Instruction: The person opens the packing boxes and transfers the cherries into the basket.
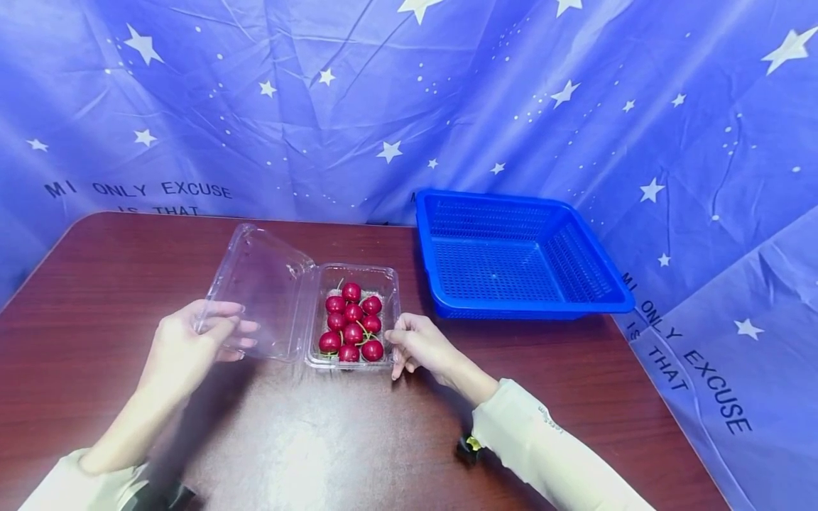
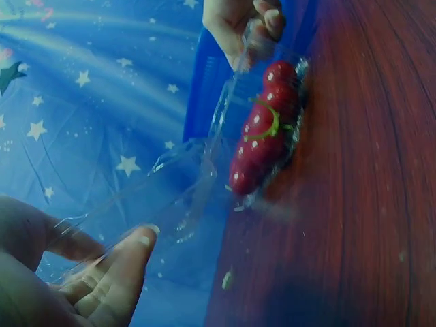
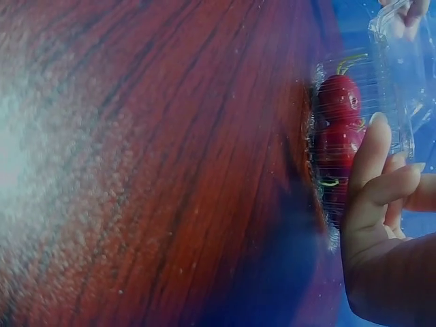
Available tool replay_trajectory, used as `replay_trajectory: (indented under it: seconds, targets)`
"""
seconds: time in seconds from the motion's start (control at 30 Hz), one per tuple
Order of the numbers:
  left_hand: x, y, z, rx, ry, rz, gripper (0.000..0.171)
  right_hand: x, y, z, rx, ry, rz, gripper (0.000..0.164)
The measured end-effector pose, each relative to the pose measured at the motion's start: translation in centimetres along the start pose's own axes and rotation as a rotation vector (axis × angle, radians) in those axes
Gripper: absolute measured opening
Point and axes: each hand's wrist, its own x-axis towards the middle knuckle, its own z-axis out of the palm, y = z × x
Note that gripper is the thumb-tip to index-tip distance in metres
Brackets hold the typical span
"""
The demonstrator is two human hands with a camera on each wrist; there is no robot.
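Note:
A clear plastic clamshell box (image 1: 391,282) rests on the table with its hinged lid (image 1: 268,298) tilted up to the left. Several red cherries (image 1: 352,312) with green stems lie inside the base. My left hand (image 1: 192,341) pinches the lid's outer edge, thumb on one face and fingers behind the clear plastic. At the base's right side, my right hand (image 1: 422,345) grips the rim near the front corner. In the left wrist view the cherries (image 2: 262,133) show from the side; the right wrist view shows my right fingers (image 3: 381,184) against the box wall.
A blue perforated plastic basket (image 1: 511,309) stands at the back right of the brown wooden table (image 1: 345,440). Behind and to the right hangs a blue cloth (image 1: 307,128) with white stars and lettering.

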Motion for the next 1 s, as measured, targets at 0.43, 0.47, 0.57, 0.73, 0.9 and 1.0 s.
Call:
replay_trajectory:
  seconds: [0.43,0.47,0.57,0.73,0.9,1.0]
  targets:
    - [0.5,-1.1,-1.5,0.359,-0.034,-0.192,0.032,0.0,-0.2,0.0,-0.016,-0.01,-0.017,0.02]
    - [0.5,-1.2,-1.6,0.388,-0.042,-0.202,0.033,0.0,-0.2,0.0,-0.018,-0.009,-0.017,0.02]
    - [0.6,-1.6,-1.8,0.436,-0.073,-0.219,0.043,0.0,-0.1,0.0,-0.025,-0.009,-0.017,0.02]
    - [0.9,-2.3,-2.2,0.473,-0.141,-0.247,0.055,0.0,-0.1,0.0,-0.031,-0.009,-0.02,0.02]
    - [1.1,-2.8,-2.0,0.594,-0.191,-0.251,0.058,0.1,-0.1,-0.2,-0.029,-0.012,-0.019,0.02]
    - [1.1,-3.0,-1.9,0.687,-0.19,-0.236,0.061,0.0,-0.2,-0.1,-0.033,-0.014,-0.015,0.02]
